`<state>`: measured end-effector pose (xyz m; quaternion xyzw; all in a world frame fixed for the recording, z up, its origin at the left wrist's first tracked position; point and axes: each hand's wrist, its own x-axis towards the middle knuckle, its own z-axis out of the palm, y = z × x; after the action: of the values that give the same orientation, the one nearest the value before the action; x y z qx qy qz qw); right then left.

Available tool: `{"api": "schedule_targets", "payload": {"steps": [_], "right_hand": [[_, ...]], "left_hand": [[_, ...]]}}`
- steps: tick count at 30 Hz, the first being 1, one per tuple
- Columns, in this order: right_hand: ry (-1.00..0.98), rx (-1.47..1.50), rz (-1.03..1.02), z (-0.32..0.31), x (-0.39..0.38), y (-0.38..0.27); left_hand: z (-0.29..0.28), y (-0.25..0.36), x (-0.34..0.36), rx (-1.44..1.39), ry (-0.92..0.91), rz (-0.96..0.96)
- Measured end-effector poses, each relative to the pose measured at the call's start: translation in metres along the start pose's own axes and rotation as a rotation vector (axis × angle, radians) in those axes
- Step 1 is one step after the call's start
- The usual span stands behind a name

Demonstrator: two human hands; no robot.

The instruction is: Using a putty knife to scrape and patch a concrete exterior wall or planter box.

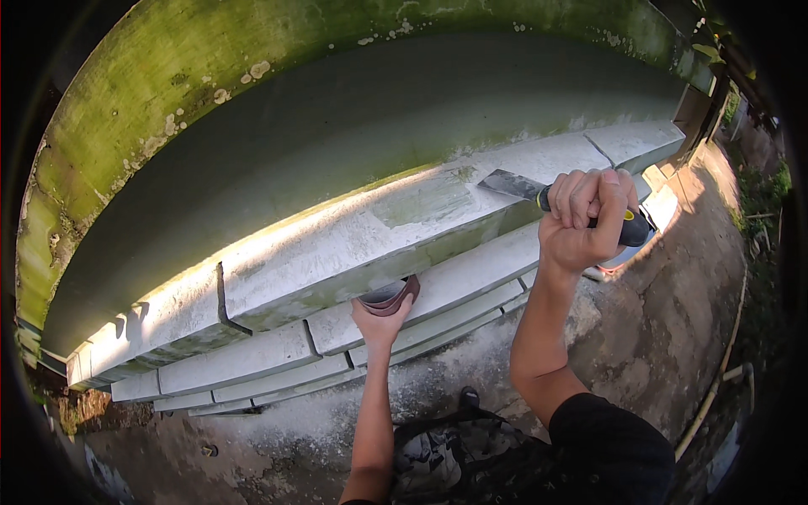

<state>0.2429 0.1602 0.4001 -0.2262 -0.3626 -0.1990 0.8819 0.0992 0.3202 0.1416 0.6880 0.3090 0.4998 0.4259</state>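
Observation:
In my right hand (582,210) is a scraper (510,183), its black and yellow handle wrapped by my fingers. The flat metal blade points left, over the top ledge (311,248) of a stepped, pale wall; whether it touches the surface I cannot tell. Just left of the blade, a greenish patch (425,202) stands out from the whitish coating. Lower down, my left hand (379,323) grips a bent sheet of reddish-brown sandpaper (404,300) by the front of the ledge. Part of that sheet is hidden by my fingers.
Behind the ledge rises a dark grey panel (362,101) under a mossy green arched band (168,76). White dust covers the ground (295,429) below the steps. A bucket-like object (661,210) stands partly hidden beyond my right hand. Pipes (711,391) lie at the right.

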Motion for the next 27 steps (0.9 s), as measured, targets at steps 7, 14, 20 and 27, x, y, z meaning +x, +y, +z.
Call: {"api": "schedule_targets", "payload": {"steps": [7,14,20,27], "right_hand": [[0.049,-0.046,-0.004,0.008,-0.013,0.036],[0.094,-0.059,0.063,0.024,-0.006,0.036],[0.031,-0.058,-0.034,0.014,0.002,-0.001],[0.040,-0.103,0.014,0.006,0.004,0.001]], "left_hand": [[0.001,-0.007,-0.003,0.015,-0.036,-0.065],[-0.007,-0.004,-0.001,0.102,-0.053,-0.019],[-0.010,-0.003,0.000,0.043,-0.133,-0.070],[-0.015,-0.017,0.005,0.021,-0.225,0.021]]}}
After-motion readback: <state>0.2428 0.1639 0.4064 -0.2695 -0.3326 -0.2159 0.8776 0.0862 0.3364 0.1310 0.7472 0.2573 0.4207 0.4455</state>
